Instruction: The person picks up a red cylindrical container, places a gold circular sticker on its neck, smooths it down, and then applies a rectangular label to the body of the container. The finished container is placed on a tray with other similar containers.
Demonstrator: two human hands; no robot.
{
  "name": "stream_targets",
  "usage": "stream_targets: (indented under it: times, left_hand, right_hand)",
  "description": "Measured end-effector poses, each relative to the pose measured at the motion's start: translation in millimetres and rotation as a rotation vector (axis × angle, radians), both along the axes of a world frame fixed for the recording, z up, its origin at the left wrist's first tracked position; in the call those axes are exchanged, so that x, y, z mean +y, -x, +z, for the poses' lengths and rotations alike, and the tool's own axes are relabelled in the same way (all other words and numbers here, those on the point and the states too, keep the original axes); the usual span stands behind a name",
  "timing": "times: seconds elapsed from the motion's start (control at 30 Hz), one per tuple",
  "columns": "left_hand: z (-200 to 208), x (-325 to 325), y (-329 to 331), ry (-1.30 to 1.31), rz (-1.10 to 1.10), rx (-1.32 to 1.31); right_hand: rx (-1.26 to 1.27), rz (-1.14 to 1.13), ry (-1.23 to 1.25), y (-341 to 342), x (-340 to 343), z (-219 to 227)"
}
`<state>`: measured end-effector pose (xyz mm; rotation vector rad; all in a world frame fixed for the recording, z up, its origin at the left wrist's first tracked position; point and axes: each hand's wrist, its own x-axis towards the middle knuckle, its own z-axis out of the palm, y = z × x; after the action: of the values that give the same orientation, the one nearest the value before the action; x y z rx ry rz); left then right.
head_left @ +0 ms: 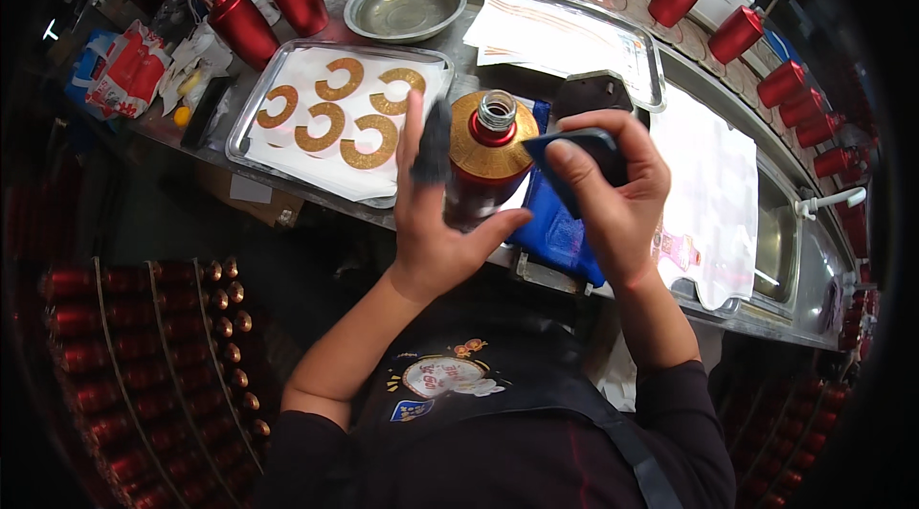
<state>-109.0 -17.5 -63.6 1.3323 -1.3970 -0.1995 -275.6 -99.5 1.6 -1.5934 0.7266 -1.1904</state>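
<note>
**Gold collar on bottle shoulder: scraper pass**

Head view. Bottle (483, 185) upright by front edge of desk (349, 203), between hands. Gold label (510, 147) around shoulder, below bare neck. Left hand (433, 239): fingers spread wide at bottle's left; cannot tell whether touching. Right hand (622, 207): fingers closed on dark-blue scraper (595, 147), corner at label's edge. Judgement: steady bottle first, keep blade flat, press evenly outward from neck.

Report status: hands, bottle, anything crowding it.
Left hand open beside bottle, contact unclear. Right hand holding dark blue tool at bottle's gold shoulder. Bottle uncapped. Blue cloth close on right.
</note>
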Motion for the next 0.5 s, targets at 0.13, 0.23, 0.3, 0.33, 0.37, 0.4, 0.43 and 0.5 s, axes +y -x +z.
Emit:
stream_targets:
  times: [0.13,0.23,0.3,0.33,0.37,0.4,0.43,0.5]
  left_hand:
    - [8.3,-23.8,3.2,-0.119,0.005,0.079]
    - [12.5,-30.1,-10.8,-0.104,-0.050,0.027]
    - [13.8,-31.4,-24.5,-0.144,-0.194,0.103]
    - [14.0,-31.5,-29.8,-0.174,-0.256,0.159]
    - [14.5,-31.9,-34.9,-0.207,-0.320,0.213]
    - [15.7,-32.8,-39.8,-0.250,-0.374,0.262]
    - [17.2,-34.2,-44.1,-0.257,-0.416,0.278]
    - [22.7,-35.6,-52.5,-0.298,-0.485,0.301]
  right_hand:
    - [0.155,-0.001,0.125,-1.0,-6.5,0.0]
    - [0.246,0.009,0.042,-6.2,-34.1,0.9]
    - [0.229,0.080,0.119,-9.7,-49.1,-0.5]
    - [0.236,0.075,0.105,-11.3,-56.6,-1.6]
    - [0.217,0.088,0.141,-14.2,-63.9,-2.6]
    - [0.185,0.115,0.140,-17.3,-67.8,-4.5]
    - [0.232,0.122,0.116,-21.4,-71.9,-5.6]
    - [0.205,0.150,0.225,-30.2,-77.5,-5.6]
